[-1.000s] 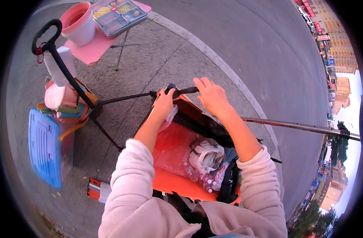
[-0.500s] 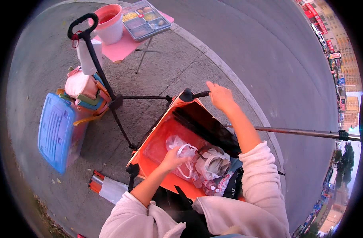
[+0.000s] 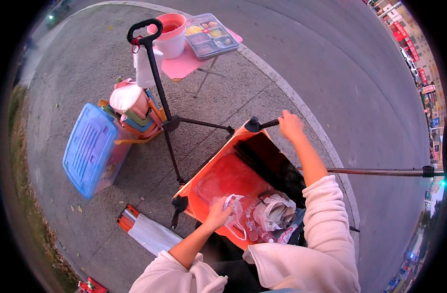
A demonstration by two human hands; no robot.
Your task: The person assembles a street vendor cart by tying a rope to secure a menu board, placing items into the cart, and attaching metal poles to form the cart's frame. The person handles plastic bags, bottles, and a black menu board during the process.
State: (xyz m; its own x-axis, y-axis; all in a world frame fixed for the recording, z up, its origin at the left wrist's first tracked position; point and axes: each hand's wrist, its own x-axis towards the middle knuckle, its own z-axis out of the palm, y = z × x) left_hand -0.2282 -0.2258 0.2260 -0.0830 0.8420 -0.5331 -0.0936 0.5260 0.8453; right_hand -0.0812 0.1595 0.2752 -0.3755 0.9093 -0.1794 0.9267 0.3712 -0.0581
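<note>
In front of me stands an orange-lined folding cart with black corner fittings. Inside it, my left hand is closed on a thin clear plastic bag with white handles. Next to that bag lie a white plastic bag with greyish contents and some clear bottles. My right hand is at the cart's far corner, fingers curled at the end of a short black bar. Part of its grip is hidden from above.
Left of the cart are a black-handled frame, a blue-lidded bin and stacked small stools. Beyond, a pink folding table holds a bucket and a food tray. A metal pole extends right.
My view has shifted, so the scene sits farther right and lower. The left hand has closed round the clear bag and drawn it toward the near side of the cart. The right hand stays by the bar.
</note>
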